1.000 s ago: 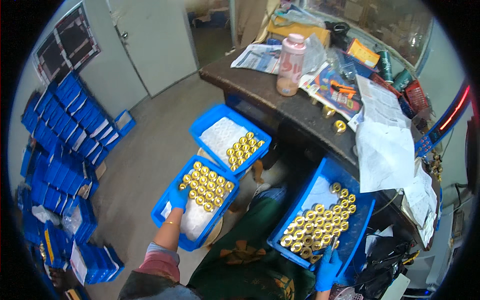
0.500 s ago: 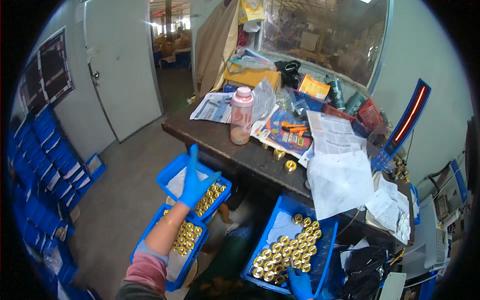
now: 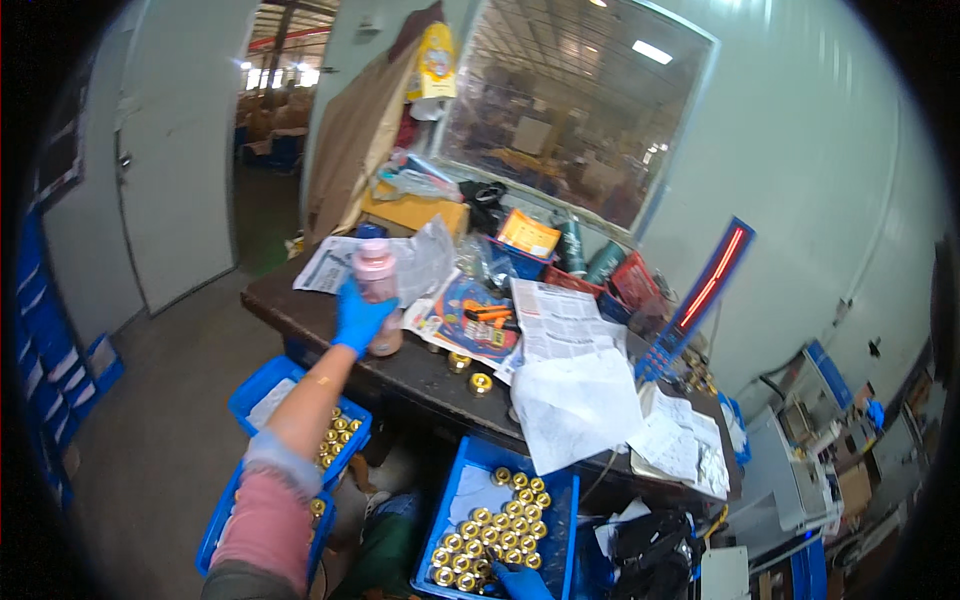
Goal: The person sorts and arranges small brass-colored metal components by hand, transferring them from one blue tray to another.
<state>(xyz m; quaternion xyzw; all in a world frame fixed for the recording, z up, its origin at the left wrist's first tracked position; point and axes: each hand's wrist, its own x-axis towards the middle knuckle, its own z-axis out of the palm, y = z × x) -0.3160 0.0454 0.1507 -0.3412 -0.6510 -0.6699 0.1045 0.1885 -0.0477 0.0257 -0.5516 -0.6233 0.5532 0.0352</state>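
In blue gloves, my left hand (image 3: 361, 317) is wrapped round a pink bottle (image 3: 374, 268) with a screw lid, upright on the dark desk (image 3: 285, 300). My right hand (image 3: 522, 582), gloved too, is low in a blue bin (image 3: 568, 520) among brass-coloured round fittings (image 3: 483, 516). Its fingers are closed around something slim and dark that I cannot make out. Two more blue bins, one with fittings (image 3: 338, 436) and white paper in it, lie under my left forearm, which hides part of them.
On the desk are two loose brass fittings (image 3: 480, 384), orange-handled pliers (image 3: 488, 313), newspapers (image 3: 570, 320) and a red basket (image 3: 636, 280). A blue panel with a lit red strip (image 3: 712, 275) stands at the right. A black bag (image 3: 650, 550) sits beside the right bin.
My left hand has moved from the air above the left bins onto the pink bottle and taken hold of it. My right hand stays in the bin. The view has turned right and up.
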